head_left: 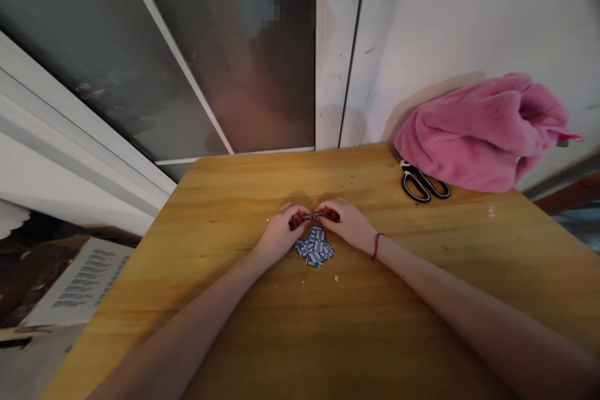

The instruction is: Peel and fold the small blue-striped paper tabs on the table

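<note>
My left hand and my right hand meet over the middle of the wooden table. Between their fingertips is a small, thin dark strip with pale marks, seen nearly edge-on and too small to name. Each hand pinches one end of it, thumb against fingers. Just below, on the tabletop, lies a loose, overlapping pile of small blue-and-white rectangular pieces, like tags or labels. A red cord bracelet circles my right wrist.
Black-handled scissors lie at the back right, partly under a pink plush cloth or bag. White scraps dot the table. Behind it stand a framed glass door and a white wall. A cardboard box is at the left.
</note>
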Available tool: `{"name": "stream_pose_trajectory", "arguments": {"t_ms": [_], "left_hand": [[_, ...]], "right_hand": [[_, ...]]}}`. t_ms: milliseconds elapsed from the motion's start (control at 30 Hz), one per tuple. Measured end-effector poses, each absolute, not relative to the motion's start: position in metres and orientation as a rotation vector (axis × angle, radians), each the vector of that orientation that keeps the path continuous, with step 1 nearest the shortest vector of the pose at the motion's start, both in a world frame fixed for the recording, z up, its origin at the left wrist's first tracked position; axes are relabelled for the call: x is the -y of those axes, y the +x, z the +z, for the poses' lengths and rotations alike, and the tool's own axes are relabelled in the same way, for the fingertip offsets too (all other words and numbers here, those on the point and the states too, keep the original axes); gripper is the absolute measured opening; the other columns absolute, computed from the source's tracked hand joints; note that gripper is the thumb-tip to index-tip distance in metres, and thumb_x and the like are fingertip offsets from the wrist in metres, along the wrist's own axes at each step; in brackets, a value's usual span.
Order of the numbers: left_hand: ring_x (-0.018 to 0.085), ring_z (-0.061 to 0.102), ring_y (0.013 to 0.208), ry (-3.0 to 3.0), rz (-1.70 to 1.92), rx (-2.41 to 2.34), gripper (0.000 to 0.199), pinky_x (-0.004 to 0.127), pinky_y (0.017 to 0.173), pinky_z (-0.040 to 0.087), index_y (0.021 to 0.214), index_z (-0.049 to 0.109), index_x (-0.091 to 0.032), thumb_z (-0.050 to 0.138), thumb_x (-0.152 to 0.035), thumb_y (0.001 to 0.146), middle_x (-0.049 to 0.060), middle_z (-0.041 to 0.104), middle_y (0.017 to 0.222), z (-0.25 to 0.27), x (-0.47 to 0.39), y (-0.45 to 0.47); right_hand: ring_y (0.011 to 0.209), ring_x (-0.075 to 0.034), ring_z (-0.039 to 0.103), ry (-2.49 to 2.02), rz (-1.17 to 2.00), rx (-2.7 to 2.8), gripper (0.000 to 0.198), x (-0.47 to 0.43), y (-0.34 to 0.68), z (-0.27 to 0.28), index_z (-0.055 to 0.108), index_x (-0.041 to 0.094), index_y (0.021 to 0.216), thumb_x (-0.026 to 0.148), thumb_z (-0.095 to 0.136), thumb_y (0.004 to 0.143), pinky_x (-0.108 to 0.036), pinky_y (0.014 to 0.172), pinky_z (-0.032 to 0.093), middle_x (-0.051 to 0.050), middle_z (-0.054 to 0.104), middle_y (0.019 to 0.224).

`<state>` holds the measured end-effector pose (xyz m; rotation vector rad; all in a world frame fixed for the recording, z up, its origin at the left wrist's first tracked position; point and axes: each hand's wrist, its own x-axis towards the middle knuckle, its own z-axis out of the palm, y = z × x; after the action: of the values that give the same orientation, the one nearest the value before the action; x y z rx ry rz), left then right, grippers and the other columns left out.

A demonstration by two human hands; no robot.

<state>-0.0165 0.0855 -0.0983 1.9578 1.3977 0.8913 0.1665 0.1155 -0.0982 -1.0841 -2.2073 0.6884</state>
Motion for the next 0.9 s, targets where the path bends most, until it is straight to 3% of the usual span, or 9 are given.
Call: {"name": "stream_pose_trajectory", "arguments": {"t_ms": [900], "left_hand": [[0.011, 0.051, 0.064, 1.995, 0.853, -1.427, 0.010, 0.022, 0.059, 0.042, 0.085, 0.060, -0.019, 0.054, -0.017, 0.078, -0.001, 0.055, 0.074, -0.0947, -0.0829, -0.0169]], "right_hand": [[0.061, -0.010, 0.049, -1.030, 0.835, 2.155, 0.013, -0.1133, 0.1672, -0.0984, 0.061, 0.020, 0.091, 0.023, 0.057, 0.079, -0.022, 0.059, 0.038, 0.001, 0.058, 0.069]]}}
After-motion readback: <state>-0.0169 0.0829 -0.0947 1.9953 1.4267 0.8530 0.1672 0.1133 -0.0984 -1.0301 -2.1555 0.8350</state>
